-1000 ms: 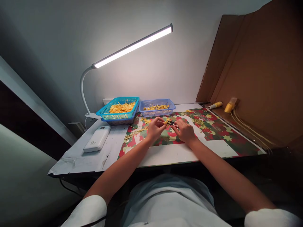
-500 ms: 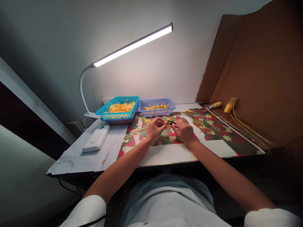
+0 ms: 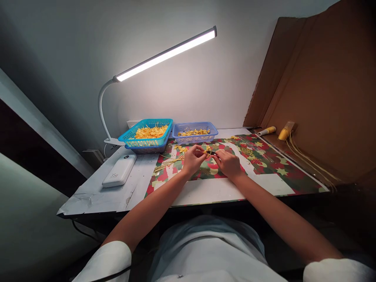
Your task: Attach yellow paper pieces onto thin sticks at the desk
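Note:
My left hand (image 3: 193, 159) is closed in a pinch on a small yellow ribbon bow (image 3: 208, 150), with a thin loop showing at its end. Opposite it, my right hand (image 3: 228, 161) grips a small dark tool (image 3: 212, 153); its slim tip meets the bow, and its exact kind is hidden by my fingers. Both hands are just above the patterned mat (image 3: 202, 172). Beside my left hand lie several gold cords (image 3: 169, 163) and some yellow bows (image 3: 181, 149). A tangle of gold thread pieces (image 3: 248, 153) is to the right of my right hand.
Behind my hands stand a turquoise basket (image 3: 125, 140) of yellow ribbon pieces, stacked on another basket, and a lilac basket (image 3: 194, 139) of bows. A power bank (image 3: 120, 171) lies left, near the lamp (image 3: 101, 105). Cardboard (image 3: 317, 86) and a yellow spool (image 3: 266, 131) are right.
The dark tool has turned slightly in my right hand, and its tip looks slimmer against the bow. My left hand keeps its place. The view has shifted a little.

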`<control>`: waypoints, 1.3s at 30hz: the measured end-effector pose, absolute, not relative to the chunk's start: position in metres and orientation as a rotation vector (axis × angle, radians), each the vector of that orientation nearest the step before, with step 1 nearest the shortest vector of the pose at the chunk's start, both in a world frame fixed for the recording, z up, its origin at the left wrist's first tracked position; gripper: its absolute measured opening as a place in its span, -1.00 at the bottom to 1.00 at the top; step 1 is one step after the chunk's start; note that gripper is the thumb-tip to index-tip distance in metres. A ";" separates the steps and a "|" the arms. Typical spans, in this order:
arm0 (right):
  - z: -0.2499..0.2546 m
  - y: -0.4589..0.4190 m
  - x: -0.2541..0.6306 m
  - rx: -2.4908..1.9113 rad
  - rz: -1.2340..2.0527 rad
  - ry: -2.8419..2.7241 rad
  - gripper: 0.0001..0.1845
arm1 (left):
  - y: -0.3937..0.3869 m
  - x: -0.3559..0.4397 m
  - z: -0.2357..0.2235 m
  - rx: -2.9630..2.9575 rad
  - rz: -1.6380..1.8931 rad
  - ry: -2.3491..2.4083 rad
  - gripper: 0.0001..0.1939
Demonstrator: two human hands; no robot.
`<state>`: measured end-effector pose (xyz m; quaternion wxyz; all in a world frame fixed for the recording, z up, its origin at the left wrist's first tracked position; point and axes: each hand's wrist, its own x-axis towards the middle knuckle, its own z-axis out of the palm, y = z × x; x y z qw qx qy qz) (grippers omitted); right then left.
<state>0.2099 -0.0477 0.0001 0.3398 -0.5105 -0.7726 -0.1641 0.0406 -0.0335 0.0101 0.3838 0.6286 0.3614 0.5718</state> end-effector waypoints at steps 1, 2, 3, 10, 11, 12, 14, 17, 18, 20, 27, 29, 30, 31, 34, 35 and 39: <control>0.000 -0.047 0.210 -1.338 -0.425 -2.013 -0.49 | -0.033 0.041 0.010 1.602 1.450 0.929 -0.73; -0.001 -0.047 0.209 -1.349 -0.422 -2.014 -0.49 | -0.032 0.040 0.009 1.600 1.440 0.940 -0.73; -0.002 -0.047 0.209 -1.360 -0.417 -2.015 -0.49 | -0.032 0.040 0.009 1.595 1.430 0.956 -0.74; -0.001 -0.044 0.213 -1.497 -0.202 -1.924 -0.60 | -0.022 0.037 0.003 1.464 1.368 1.063 -0.70; 0.000 -0.043 0.216 -1.529 -0.133 -1.879 -0.62 | -0.021 0.036 0.003 1.468 1.359 1.084 -0.70; 0.001 -0.041 0.219 -1.558 -0.060 -1.826 -0.62 | -0.020 0.035 0.003 1.479 1.353 1.094 -0.71; 0.003 -0.040 0.225 -1.585 0.073 -1.711 -0.58 | -0.020 0.034 0.004 1.516 1.345 1.062 -0.73; 0.005 -0.041 0.229 -1.454 0.195 -1.618 -0.54 | -0.019 0.034 0.004 1.569 1.355 0.943 -0.77; 0.005 -0.042 0.229 -1.374 0.223 -1.622 -0.53 | -0.018 0.034 0.004 1.579 1.364 0.909 -0.78; 0.006 -0.046 0.227 -1.230 0.264 -1.653 -0.53 | -0.017 0.035 0.003 1.583 1.384 0.859 -0.78; 0.006 -0.049 0.223 -1.088 0.237 -1.848 -0.49 | -0.017 0.036 0.001 1.550 1.390 0.777 -0.79; 0.006 -0.050 0.223 -1.106 0.202 -1.888 -0.49 | -0.019 0.037 0.002 1.537 1.377 0.767 -0.79; 0.006 -0.051 0.222 -1.120 0.173 -1.903 -0.49 | -0.020 0.037 0.003 1.533 1.368 0.764 -0.78; 0.007 -0.052 0.222 -1.136 0.140 -1.917 -0.50 | -0.021 0.038 0.004 1.532 1.358 0.761 -0.78; 0.009 -0.056 0.220 -1.181 0.052 -1.954 -0.54 | -0.024 0.038 0.006 1.535 1.335 0.757 -0.77; 0.010 -0.056 0.220 -1.191 0.035 -1.963 -0.54 | -0.024 0.038 0.006 1.536 1.331 0.755 -0.76; 0.010 -0.056 0.219 -1.219 0.014 -1.959 -0.55 | -0.024 0.038 0.007 1.520 1.324 0.744 -0.76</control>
